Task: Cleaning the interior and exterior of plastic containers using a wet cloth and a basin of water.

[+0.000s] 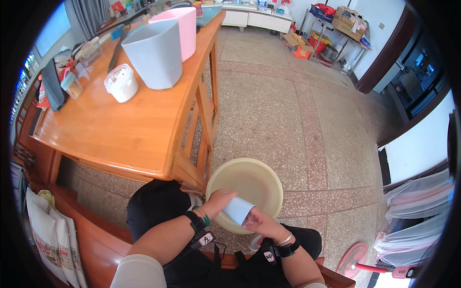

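A light blue cup [238,210], seemingly plastic, lies tilted on its side in the air above a pale yellow plastic basin [276,176]. My left hand [220,202] grips its closed end, the thumb lying along the top. At the cup's open end, the curled fingers of my right hand [264,224] touch the rim and seem to reach partly inside. Those fingertips are partly hidden, and I cannot tell whether they pinch anything. The basin stands on the floor between my knees.
To the left stands a wooden table [119,129] with a grey bin [155,54], a pink bin [189,36] and a white tub [122,84] on it. Cardboard boxes [299,46] sit at the far wall. A pink round base [351,260] is at lower right.
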The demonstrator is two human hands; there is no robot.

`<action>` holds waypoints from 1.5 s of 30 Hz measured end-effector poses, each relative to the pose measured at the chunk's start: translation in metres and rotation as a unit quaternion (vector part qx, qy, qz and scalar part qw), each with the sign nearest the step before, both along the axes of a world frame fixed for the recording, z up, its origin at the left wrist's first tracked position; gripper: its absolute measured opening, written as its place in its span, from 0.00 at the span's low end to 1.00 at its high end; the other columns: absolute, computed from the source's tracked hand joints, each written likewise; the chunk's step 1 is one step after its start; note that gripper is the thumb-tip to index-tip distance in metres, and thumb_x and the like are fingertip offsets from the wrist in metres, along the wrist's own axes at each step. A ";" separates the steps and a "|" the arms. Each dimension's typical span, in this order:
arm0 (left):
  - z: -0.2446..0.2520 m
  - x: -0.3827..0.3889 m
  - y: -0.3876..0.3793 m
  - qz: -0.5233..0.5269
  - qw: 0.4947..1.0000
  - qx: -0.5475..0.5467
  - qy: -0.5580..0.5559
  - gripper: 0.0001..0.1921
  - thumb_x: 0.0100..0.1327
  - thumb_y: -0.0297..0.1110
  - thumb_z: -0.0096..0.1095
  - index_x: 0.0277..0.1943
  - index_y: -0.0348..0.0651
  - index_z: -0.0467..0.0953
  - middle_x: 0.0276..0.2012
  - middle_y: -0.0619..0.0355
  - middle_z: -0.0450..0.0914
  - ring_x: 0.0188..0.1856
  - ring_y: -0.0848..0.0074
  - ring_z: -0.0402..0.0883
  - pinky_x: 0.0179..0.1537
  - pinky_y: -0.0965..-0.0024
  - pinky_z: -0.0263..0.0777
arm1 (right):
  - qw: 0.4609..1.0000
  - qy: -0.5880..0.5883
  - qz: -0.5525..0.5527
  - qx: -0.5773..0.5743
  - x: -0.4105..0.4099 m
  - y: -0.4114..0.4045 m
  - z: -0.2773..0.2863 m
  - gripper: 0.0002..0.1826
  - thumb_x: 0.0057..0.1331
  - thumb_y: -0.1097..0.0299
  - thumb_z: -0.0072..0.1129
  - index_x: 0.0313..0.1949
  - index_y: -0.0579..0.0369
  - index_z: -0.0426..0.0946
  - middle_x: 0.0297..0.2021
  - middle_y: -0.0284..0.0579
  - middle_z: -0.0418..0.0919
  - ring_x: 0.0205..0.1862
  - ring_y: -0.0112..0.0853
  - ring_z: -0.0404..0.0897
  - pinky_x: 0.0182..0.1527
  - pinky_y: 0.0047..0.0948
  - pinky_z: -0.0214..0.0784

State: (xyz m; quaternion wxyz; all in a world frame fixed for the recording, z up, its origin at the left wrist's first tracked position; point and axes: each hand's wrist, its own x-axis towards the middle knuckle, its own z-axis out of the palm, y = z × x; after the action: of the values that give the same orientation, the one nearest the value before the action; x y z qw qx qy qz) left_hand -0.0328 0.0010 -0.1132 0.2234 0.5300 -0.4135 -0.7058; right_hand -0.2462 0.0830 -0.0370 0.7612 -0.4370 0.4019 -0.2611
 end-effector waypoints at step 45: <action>0.049 -0.007 -0.004 0.018 0.989 -0.140 0.036 0.31 0.71 0.57 0.62 0.65 0.41 0.72 0.55 0.54 0.77 0.54 0.74 0.78 0.52 0.74 0.72 | 0.945 -0.176 -0.247 0.120 0.001 -0.013 0.013 0.22 0.72 0.72 0.61 0.64 0.63 0.71 0.59 0.44 0.79 0.60 0.31 0.78 0.64 0.34 0.69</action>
State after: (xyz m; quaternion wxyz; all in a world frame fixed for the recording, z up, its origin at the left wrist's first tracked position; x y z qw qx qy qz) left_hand -0.0394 -0.0029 -0.0640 0.3227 0.4754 -0.4899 -0.6556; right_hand -0.2449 0.0698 -0.0244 0.7785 -0.1765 0.3853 -0.4629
